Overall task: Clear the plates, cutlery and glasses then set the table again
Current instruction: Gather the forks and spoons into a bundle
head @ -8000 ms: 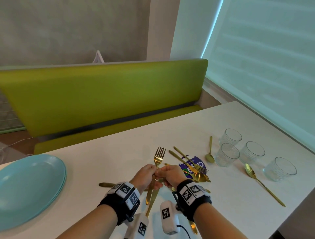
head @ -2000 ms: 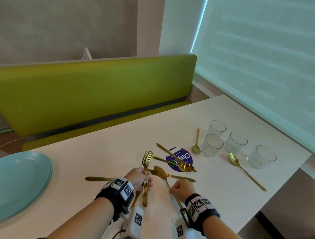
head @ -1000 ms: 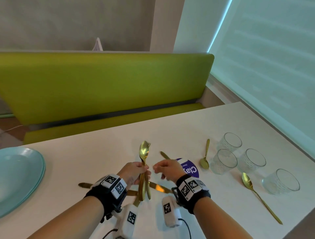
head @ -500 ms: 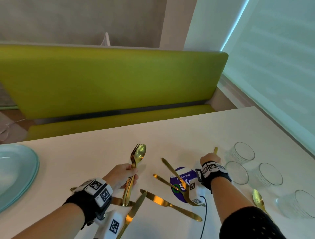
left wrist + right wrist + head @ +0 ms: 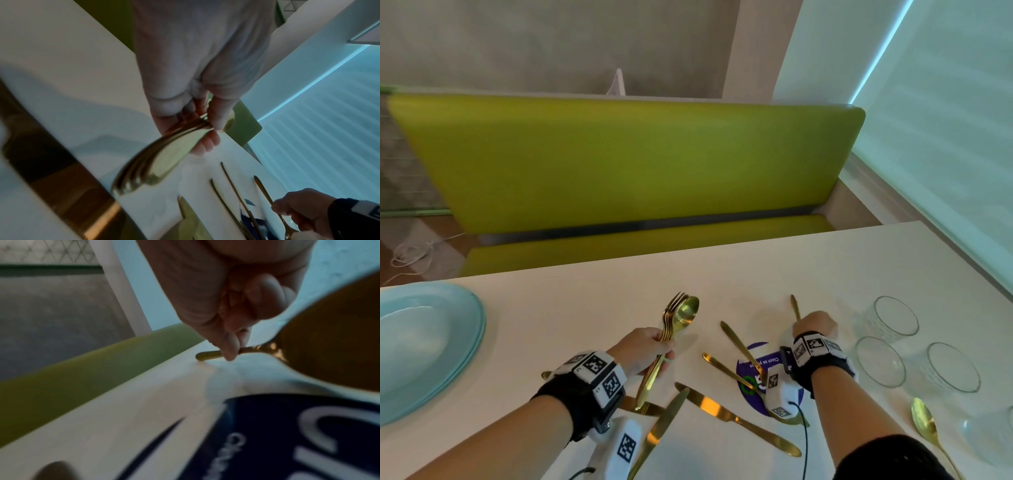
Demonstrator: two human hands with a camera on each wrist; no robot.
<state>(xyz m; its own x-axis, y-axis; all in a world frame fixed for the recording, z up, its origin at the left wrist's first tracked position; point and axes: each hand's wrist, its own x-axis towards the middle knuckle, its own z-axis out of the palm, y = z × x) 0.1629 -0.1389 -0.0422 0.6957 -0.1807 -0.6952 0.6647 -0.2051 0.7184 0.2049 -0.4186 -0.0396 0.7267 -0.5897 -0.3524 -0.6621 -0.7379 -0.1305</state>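
cutlery bundle (image 5: 671, 337) gripped in left hand (image 5: 643, 349) – right hand (image 5: 815, 323) pinches a small spoon (image 5: 795, 306) just beside the glasses (image 5: 893, 318), loose knives (image 5: 736, 418) between.

plates (image 5: 431, 346) left, glasses (image 5: 880, 361) right, knives (image 5: 736, 419) between

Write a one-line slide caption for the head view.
Left hand holds gathered gold forks and spoon while right hand pinches another spoon beside the glasses.

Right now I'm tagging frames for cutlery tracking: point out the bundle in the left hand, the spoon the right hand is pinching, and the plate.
Cutlery bundle (image 5: 681, 313): head view, on the spoon bowl.
Spoon (image 5: 207, 355): right wrist view, on the handle end.
Plate (image 5: 424, 346): head view, on its inner surface.
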